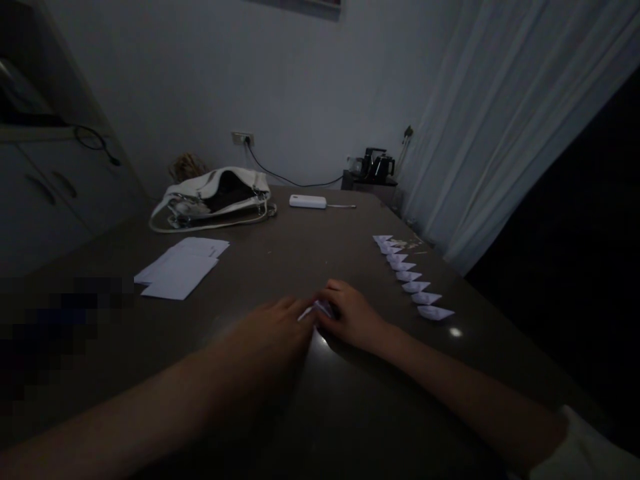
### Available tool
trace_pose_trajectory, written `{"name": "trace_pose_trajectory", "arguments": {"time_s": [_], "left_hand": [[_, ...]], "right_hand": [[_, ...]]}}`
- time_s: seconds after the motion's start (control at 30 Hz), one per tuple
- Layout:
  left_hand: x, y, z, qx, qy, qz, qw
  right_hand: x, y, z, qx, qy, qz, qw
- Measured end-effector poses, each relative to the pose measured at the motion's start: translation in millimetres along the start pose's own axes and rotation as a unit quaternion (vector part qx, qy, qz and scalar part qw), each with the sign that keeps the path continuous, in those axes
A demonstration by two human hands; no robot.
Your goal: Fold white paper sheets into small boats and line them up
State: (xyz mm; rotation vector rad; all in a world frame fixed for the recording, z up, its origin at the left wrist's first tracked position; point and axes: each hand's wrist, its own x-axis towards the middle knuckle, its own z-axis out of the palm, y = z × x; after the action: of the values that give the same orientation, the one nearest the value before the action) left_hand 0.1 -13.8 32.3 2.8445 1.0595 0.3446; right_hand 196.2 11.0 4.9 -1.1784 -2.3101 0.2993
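**Two hands at a small white paper**

The paper point(324, 307) lies at the frame's centre. Right hand point(351, 318): grip closed on it between thumb and fingers. Left hand point(277, 330): touching its left end; finger closure cannot be told. Folded papers point(416, 287) line the right.
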Motion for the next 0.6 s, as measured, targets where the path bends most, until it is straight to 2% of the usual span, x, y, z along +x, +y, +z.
{"name": "trace_pose_trajectory", "arguments": {"time_s": [0.13,0.27,0.47,0.6], "left_hand": [[5.0,-5.1,7.3,0.019,-0.023,0.003,1.000],[5.4,-8.8,14.2,0.013,-0.015,-0.001,1.000],[4.9,-12.6,20.8,0.022,0.020,0.013,0.999],[5.2,-13.1,22.0,0.022,0.023,0.020,0.999]], "right_hand": [[0.7,-1.5,0.5,0.003,0.001,0.008,1.000],[-0.4,0.2,0.2,0.022,0.008,0.016,1.000],[-2.2,6.7,-5.2,-0.062,0.050,0.084,0.993],[0.3,8.4,-1.5,-0.051,0.056,0.124,0.989]]}}
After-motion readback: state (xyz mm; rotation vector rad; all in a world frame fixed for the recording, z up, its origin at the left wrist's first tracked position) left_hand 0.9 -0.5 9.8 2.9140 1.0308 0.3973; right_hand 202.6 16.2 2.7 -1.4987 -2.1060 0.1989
